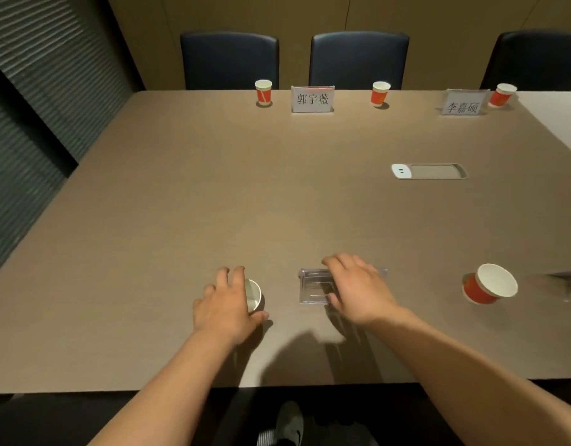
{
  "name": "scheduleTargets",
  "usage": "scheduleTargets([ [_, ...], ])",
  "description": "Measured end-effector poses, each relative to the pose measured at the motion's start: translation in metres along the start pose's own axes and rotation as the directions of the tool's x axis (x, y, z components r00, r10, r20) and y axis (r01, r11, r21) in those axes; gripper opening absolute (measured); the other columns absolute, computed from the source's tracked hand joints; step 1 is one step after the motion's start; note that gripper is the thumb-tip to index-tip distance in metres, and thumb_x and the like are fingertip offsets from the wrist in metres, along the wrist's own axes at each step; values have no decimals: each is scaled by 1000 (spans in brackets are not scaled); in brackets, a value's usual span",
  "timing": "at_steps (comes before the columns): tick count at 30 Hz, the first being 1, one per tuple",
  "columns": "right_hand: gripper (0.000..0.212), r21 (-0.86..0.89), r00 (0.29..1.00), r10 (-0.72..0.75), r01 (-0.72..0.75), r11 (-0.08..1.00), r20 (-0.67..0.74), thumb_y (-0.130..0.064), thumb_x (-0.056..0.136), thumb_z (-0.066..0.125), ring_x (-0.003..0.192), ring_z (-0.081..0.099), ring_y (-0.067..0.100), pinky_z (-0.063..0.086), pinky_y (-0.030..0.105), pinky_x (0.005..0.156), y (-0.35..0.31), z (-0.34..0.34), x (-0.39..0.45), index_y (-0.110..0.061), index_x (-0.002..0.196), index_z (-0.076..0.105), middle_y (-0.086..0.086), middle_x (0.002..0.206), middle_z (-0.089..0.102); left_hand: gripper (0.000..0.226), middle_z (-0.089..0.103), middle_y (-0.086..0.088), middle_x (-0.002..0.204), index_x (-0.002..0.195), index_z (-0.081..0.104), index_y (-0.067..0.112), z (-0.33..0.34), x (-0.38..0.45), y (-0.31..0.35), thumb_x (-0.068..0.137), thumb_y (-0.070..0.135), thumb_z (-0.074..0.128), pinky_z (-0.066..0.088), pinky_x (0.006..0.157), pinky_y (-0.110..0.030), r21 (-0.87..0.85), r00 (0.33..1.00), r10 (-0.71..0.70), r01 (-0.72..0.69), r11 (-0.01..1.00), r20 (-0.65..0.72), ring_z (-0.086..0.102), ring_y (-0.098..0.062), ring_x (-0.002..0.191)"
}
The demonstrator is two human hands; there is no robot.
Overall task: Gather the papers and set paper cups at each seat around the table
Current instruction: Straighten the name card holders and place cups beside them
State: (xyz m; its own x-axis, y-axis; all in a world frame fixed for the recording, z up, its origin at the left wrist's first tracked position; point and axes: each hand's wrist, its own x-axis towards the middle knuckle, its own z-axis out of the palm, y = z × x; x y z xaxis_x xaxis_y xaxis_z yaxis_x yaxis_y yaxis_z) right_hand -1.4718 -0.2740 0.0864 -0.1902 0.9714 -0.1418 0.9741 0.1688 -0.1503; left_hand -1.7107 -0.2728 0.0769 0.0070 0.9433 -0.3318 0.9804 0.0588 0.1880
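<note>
The step in hand is cup placement at the near seat; no loose papers are visible on the tabletop (213,188).

Near the front edge, left of centre, the left hand (226,304) wraps its fingers around a paper cup (253,294) standing on the tabletop. Just right of it, the right hand (358,288) rests with spread, relaxed fingers on a clear acrylic name-card holder (313,284); whether it grips the holder cannot be determined. Further right along the front edge, a red paper cup (488,284) stands alone.

Along the far edge, three red cups (263,92) (380,93) (502,94) stand before dark chairs (229,59), with two printed name cards (312,99) (463,106) between them.

Judgement: the next move calls for releasing the held cup upright beside the holder, then squaring the holder to the seat.
</note>
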Motion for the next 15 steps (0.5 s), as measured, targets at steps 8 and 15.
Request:
scheduleTargets([
  [8,49,-98,970,125,-106,990,209,-23,88,66,125,53,24,31,41,113,13,35,52,-23,133,48,2,135,59,70,40,-8,130,133,32,23,30,44,-1,77,40,71,50,92,-45,-51,984,33,-24,998,176,51,-36,113],
  [15,38,-93,981,127,-114,989,148,-16,85,67,104,59,22,41,38,93,21,45,55,-29,118,54,-1,115,65,73,31,-6,134,137,35,45,29,77,-12,80,14,67,44,97,-43,-64,964,259,-256,965,51,42,-34,117],
])
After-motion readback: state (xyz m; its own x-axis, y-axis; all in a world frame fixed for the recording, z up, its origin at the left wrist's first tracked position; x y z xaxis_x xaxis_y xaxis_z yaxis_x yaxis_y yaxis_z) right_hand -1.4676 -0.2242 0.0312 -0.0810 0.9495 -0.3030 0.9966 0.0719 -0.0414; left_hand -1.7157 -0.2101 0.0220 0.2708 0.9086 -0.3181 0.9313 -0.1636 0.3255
